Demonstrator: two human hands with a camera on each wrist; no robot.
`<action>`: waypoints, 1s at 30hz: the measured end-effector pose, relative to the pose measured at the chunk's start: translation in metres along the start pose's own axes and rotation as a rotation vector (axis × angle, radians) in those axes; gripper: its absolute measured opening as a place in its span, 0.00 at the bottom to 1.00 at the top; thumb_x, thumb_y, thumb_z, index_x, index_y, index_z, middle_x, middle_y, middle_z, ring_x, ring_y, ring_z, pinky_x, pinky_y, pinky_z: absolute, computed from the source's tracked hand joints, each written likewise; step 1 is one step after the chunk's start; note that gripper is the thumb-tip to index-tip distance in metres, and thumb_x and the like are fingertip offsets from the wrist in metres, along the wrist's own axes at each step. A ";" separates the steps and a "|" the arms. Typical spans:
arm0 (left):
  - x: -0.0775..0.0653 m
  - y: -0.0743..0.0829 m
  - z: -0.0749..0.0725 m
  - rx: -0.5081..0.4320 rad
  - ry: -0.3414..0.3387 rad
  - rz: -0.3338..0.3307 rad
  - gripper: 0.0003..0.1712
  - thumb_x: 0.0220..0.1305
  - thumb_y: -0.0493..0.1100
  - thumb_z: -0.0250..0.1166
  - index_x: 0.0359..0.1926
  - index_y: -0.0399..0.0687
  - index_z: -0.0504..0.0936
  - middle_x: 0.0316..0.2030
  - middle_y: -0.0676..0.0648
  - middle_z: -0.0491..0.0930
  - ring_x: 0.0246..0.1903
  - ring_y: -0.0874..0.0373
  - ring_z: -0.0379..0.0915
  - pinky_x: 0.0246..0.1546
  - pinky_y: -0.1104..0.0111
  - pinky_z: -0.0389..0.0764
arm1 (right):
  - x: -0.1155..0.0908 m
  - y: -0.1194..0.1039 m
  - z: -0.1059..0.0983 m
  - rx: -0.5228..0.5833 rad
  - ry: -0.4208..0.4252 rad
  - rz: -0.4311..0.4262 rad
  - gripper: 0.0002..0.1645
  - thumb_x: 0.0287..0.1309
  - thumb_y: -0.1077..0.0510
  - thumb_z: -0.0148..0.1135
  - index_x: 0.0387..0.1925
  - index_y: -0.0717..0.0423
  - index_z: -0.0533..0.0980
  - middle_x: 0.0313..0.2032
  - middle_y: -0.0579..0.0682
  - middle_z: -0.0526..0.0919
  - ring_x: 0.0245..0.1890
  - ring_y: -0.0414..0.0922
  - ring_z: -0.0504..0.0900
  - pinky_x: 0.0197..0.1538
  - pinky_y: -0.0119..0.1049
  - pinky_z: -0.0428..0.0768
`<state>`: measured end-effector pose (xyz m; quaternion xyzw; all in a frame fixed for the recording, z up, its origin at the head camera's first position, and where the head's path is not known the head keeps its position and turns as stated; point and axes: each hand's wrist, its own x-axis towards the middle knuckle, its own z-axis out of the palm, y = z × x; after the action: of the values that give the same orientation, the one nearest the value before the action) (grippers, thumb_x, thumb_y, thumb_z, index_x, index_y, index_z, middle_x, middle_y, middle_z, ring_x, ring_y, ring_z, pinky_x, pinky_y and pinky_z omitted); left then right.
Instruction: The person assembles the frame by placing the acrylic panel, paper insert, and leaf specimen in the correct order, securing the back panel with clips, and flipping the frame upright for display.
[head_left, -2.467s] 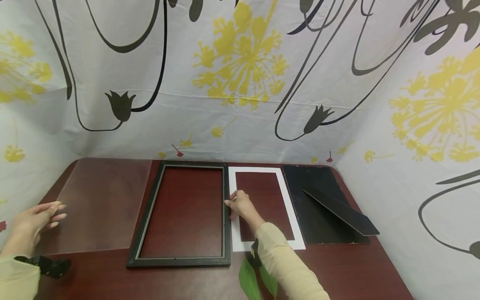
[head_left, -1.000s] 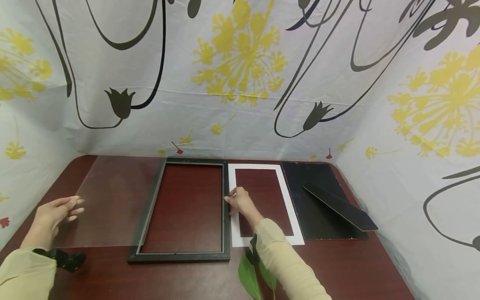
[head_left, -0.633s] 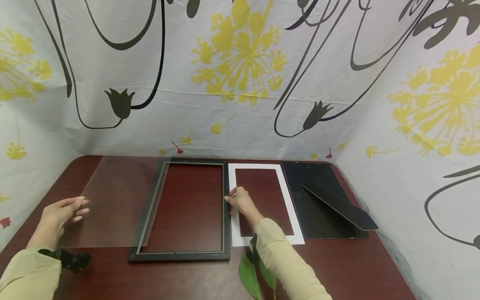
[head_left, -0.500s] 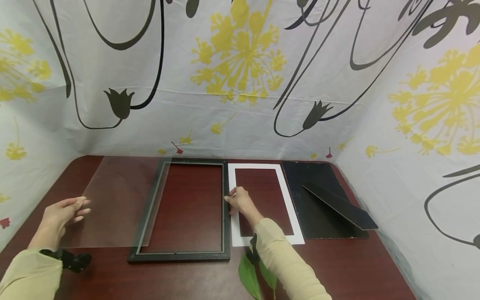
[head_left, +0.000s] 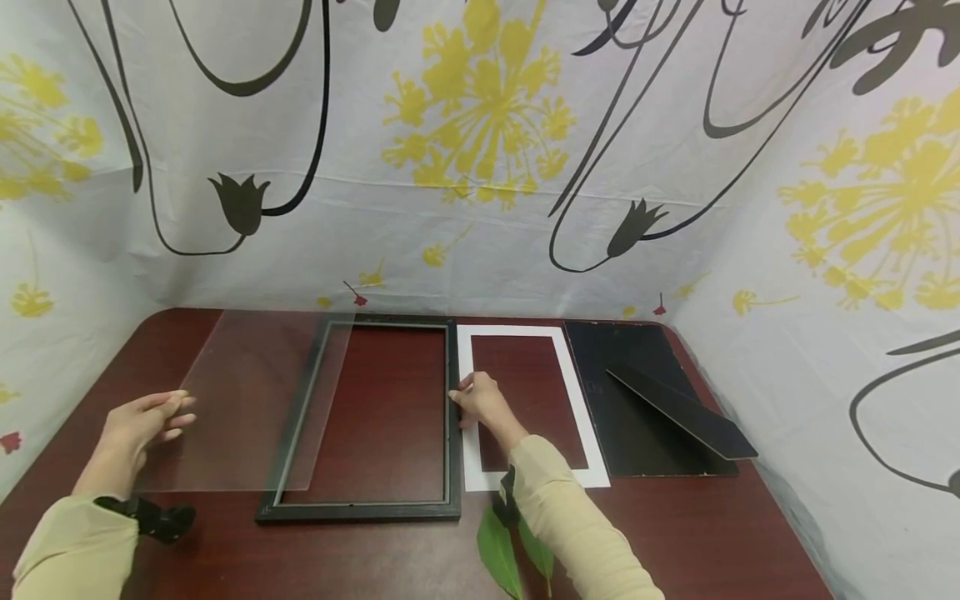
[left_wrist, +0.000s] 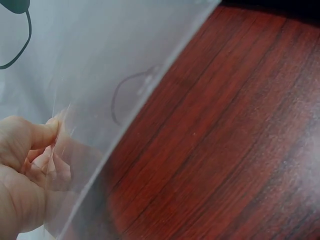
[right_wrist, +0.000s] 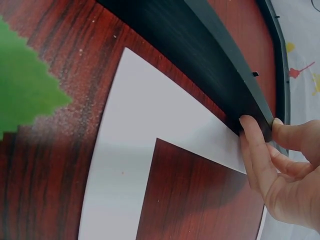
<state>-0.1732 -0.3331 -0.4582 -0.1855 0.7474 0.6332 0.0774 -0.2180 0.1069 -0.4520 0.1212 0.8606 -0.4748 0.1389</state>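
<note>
So, a patterned cloth (head_left: 300, 250) with yellow blooms and dark, curling stems fills the back and sides, and in front of it spreads the reddish-brown wood-grained table (head_left: 337, 567). Centre stage, the black frame (head_left: 360, 512) lies face to the ceiling, a tall rectangle with its long axis running from the person's side toward the cloth. Over to its left, here's the clear sheet (head_left: 247, 417), long axis running the same way, its right-hand part overlapping the frame's left bar and a strip of the opening; in the left wrist view it's up off the wood. Across on the right, the black board (head_left: 630, 450) lies lengthwise front to back, and between board and frame sits the white mat (head_left: 581, 400), parallel to both, its window showing bare table. From the board a black flap (head_left: 682, 412) juts up at a slant, its free end toward the near right. Now the hands: the left hand (head_left: 138, 425) pinches the sheet's left edge between thumb and fingertips, the other fingers spread loosely. The right hand (head_left: 483, 402) has thumb and fingers closed about the frame's right bar, midway along. Near the right sleeve, two green leaves (head_left: 497, 552) poke out.
</note>
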 end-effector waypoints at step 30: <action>-0.001 0.005 0.031 0.056 -0.004 0.001 0.31 0.69 0.44 0.47 0.65 0.28 0.55 0.20 0.77 0.74 0.23 0.78 0.76 0.24 0.78 0.80 | 0.001 0.000 0.000 -0.008 0.008 0.010 0.13 0.53 0.64 0.62 0.39 0.68 0.72 0.38 0.65 0.82 0.21 0.53 0.83 0.20 0.38 0.82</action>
<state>-0.1778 -0.3022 -0.4593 -0.1818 0.7646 0.6126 0.0837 -0.2186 0.1067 -0.4526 0.1266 0.8624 -0.4703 0.1384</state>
